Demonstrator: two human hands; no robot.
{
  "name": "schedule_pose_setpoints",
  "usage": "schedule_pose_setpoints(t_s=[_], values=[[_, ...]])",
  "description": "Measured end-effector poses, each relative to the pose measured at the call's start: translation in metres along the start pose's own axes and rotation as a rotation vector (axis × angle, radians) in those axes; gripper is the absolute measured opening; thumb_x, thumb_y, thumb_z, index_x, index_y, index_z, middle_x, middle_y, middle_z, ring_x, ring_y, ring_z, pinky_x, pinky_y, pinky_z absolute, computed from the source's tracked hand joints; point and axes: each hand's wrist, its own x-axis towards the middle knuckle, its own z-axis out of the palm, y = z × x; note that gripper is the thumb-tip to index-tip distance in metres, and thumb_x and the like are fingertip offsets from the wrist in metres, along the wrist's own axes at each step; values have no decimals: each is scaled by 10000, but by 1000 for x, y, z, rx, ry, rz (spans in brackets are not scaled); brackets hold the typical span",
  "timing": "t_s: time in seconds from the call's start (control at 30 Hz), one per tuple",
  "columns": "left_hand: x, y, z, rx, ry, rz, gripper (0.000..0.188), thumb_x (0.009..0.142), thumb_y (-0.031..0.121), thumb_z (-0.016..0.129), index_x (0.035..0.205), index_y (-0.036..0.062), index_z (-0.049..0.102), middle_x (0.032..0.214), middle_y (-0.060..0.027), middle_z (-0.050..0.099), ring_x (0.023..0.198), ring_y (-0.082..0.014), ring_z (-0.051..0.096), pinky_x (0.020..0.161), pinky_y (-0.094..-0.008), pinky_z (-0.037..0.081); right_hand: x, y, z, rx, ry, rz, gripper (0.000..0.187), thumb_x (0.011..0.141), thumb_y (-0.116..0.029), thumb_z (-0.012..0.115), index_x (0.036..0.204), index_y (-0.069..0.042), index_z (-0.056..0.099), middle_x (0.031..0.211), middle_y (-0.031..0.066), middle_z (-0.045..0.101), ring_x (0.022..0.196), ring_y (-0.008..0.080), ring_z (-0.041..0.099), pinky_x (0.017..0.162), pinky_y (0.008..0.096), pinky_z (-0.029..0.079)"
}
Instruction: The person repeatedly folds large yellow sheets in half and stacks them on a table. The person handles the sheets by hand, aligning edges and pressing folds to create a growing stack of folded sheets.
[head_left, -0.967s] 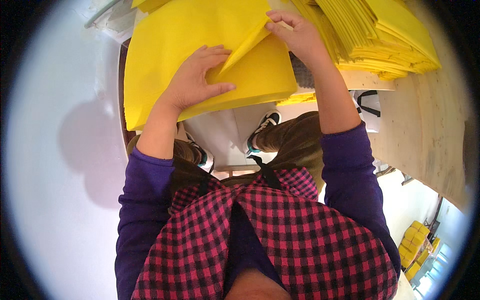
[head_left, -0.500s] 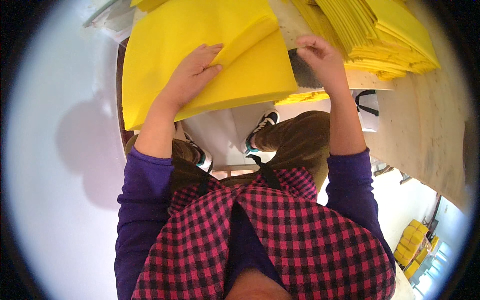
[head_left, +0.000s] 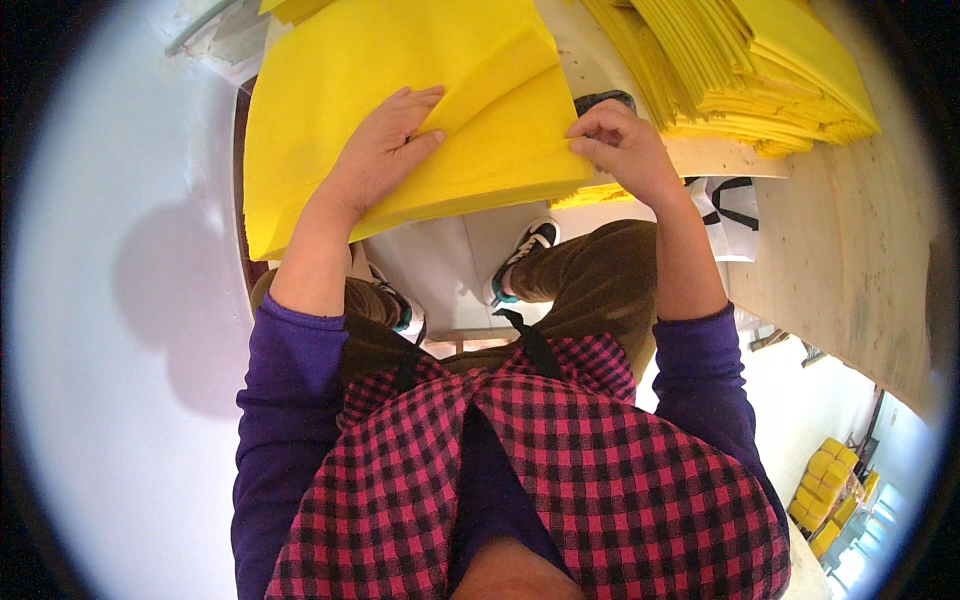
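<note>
A broad stack of yellow felt-like sheets (head_left: 320, 130) lies in front of me, with a slanting fold raised in its top layer. My left hand (head_left: 385, 145) rests flat on the top sheet, fingers extended and thumb apart, its fingertips beside the fold. At the stack's right edge, my right hand (head_left: 622, 150) is closed in a pinch, with thumb and fingertips at the border of the yellow sheet. Just behind that hand sits a dark grey object (head_left: 608, 99), mostly hidden, so its kind is unclear.
More folded yellow sheets (head_left: 780, 85) are piled at the far right on a pale wooden tabletop (head_left: 840, 250). A white bag with black handles (head_left: 735, 225) is below the table's edge. A white wall (head_left: 130, 330) stands on the left. Yellow bundles (head_left: 825, 480) lie at the lower right.
My right hand has moved left and slightly toward me, from over the dark object to the stack's right edge. The top sheet's fold has shifted a little. My left hand stays put.
</note>
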Motion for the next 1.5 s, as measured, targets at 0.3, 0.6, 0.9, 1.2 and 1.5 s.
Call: schedule_pose_setpoints(t_s=[0.3, 0.6, 0.9, 1.2, 1.5], values=[[-2, -5, 2, 31, 29, 13, 385, 894, 214, 545, 1190, -32, 551, 1286, -180, 539, 1248, -314, 451, 1121, -409, 261, 16, -14, -9, -137, -15, -64, 122, 820, -126, 677, 880, -30, 631, 853, -4, 525, 737, 93, 468, 673, 233, 401], [1, -4, -6, 64, -121, 86, 451, 854, 295, 634, 1196, 8, 572, 1304, -119, 545, 1299, -283, 420, 1141, -439, 203, 60, -30, -16, -179, -35, -145, 182, 884, -216, 640, 905, -35, 632, 752, -42, 516, 706, 56, 462, 649, 223, 397], [1, -8, -4, -51, -99, 18, 429, 845, 175, 624, 1232, 6, 548, 1356, -122, 504, 1322, -294, 388, 1140, -400, 210, 71, -36, -14, -92, 140, -141, 190, 894, -210, 633, 947, -29, 651, 784, -45, 571, 740, 50, 508, 682, 209, 424], [-1, -4, -4, -121, -109, -112, 456, 874, 154, 562, 1310, 35, 499, 1408, -106, 452, 1379, -320, 284, 1126, -381, 227, 6, -8, -17, -32, -100, -105, 207, 717, -91, 755, 911, -86, 681, 793, -26, 531, 692, 91, 462, 639, 225, 413], [-1, -9, 2, -81, -5, -31, 373, 860, 146, 570, 1189, -29, 554, 1325, -166, 516, 1260, -299, 447, 1137, -386, 234, 14, -5, -8, 51, -160, 25, 90, 757, -62, 706, 813, -44, 637, 809, -31, 493, 701, 73, 446, 634, 212, 380]])
